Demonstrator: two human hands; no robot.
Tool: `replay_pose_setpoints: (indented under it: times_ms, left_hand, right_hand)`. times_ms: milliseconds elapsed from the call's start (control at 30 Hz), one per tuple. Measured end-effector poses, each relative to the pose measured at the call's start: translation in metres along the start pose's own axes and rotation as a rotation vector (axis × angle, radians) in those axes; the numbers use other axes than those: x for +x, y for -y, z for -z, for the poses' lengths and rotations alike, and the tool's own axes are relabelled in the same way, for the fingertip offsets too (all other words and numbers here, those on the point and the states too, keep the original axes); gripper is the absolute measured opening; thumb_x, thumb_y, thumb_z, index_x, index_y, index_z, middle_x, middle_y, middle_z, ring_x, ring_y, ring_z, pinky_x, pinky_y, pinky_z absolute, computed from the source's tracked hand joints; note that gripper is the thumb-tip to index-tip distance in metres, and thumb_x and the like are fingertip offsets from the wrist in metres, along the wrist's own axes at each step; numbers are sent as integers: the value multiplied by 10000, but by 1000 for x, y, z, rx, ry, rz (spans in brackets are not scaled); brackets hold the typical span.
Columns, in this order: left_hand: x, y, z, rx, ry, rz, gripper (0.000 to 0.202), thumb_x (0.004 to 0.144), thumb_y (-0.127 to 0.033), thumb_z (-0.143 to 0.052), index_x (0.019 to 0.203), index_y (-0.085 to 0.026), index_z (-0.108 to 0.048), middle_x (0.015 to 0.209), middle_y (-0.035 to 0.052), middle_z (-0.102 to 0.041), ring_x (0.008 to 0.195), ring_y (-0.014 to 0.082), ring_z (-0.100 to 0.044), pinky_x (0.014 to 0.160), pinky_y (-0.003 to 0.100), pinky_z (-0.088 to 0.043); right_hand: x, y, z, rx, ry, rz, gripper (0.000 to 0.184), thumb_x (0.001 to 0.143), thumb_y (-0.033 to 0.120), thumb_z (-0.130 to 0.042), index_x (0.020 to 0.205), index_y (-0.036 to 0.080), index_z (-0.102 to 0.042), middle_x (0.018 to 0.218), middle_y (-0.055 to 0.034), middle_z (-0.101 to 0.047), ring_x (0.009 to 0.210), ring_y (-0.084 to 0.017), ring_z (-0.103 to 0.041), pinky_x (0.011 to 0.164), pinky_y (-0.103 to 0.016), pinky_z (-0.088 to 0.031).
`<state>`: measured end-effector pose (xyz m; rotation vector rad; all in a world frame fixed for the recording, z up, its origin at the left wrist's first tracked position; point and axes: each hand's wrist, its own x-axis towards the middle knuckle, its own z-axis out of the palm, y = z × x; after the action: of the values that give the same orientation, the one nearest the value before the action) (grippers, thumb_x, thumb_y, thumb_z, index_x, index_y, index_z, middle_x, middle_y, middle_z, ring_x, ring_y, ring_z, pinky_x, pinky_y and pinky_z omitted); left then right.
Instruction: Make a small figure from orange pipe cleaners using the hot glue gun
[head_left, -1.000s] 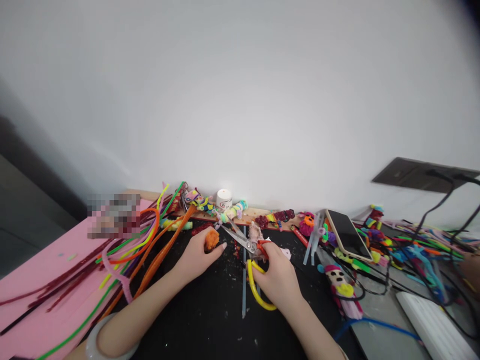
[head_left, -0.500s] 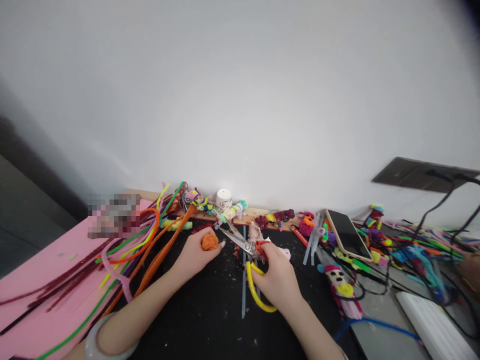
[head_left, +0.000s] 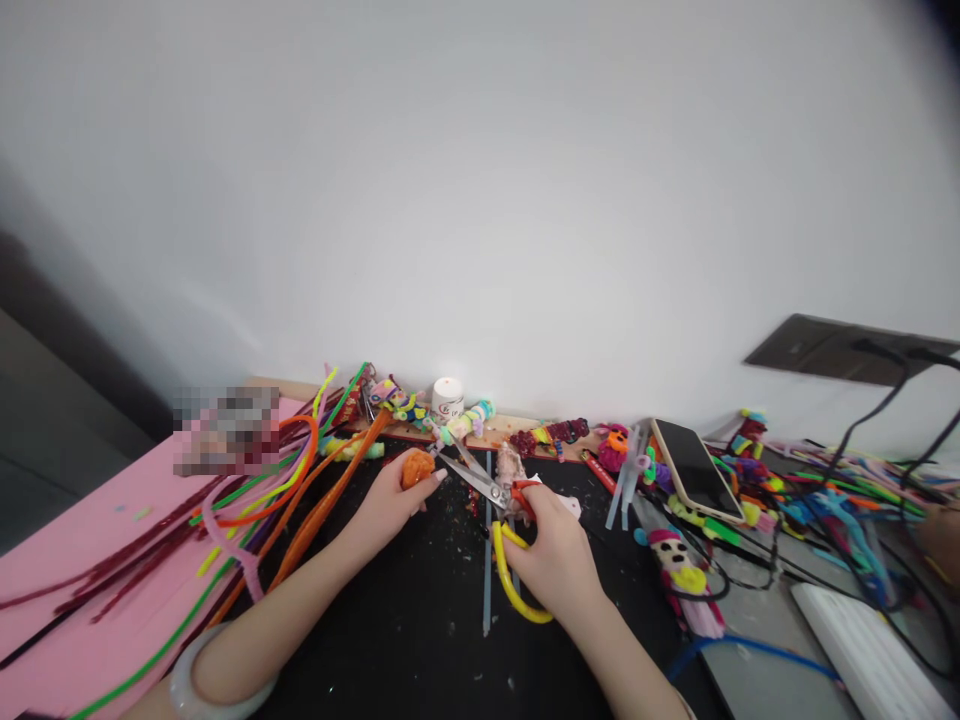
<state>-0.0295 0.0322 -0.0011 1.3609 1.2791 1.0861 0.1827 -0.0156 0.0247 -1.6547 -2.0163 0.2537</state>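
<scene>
Between the thumb and fingers of my left hand (head_left: 394, 505) is a fuzzy orange ball (head_left: 418, 468). My right hand (head_left: 555, 550) grips a pair of scissors (head_left: 480, 482) by handles that are orange and yellow. The blades stand apart and point up and left, with their tips close to the ball; whether they touch it I cannot tell. Behind the blades lies a pale pink fuzzy piece (head_left: 511, 465). Translucent glue sticks (head_left: 487, 580) lie on the black mat (head_left: 420, 640) below the hands, among small scraps.
Loose pipe cleaners (head_left: 292, 540) spread over the pink surface (head_left: 82, 590) on the left. Along the wall stand a white cup-like container (head_left: 448, 397) and several fuzzy figures. To the right are a phone (head_left: 697, 465), a pipe-cleaner doll (head_left: 682, 580), a white power strip (head_left: 870, 640) and black cables (head_left: 847, 440).
My left hand has turned and lifted the orange ball slightly up, nearer the scissor tips. My right hand and the open scissors look nearly unmoved.
</scene>
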Motion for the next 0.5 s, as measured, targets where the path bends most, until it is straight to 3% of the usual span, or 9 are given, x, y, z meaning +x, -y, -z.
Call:
replay_pose_setpoints:
  times_ms: [300, 500]
  left_hand:
    - [-1, -6, 0, -63, -37, 21, 440, 681, -580, -654, 643, -196, -442, 469, -89, -423, 425, 85, -379, 452, 220, -344]
    - [0, -1, 1, -337, 33, 117, 532, 786, -714, -378, 660, -200, -429, 507, -79, -422, 382, 77, -340, 519, 280, -431]
  right_hand:
    - [0, 0, 1, 10, -3, 2, 153, 713, 244, -617, 829, 199, -529, 797, -15, -587, 721, -189, -561, 615, -256, -394]
    - [1, -1, 0, -6, -8, 3, 146, 705, 243, -617, 812, 199, -529, 784, -10, -584, 707, -187, -563, 603, -251, -394]
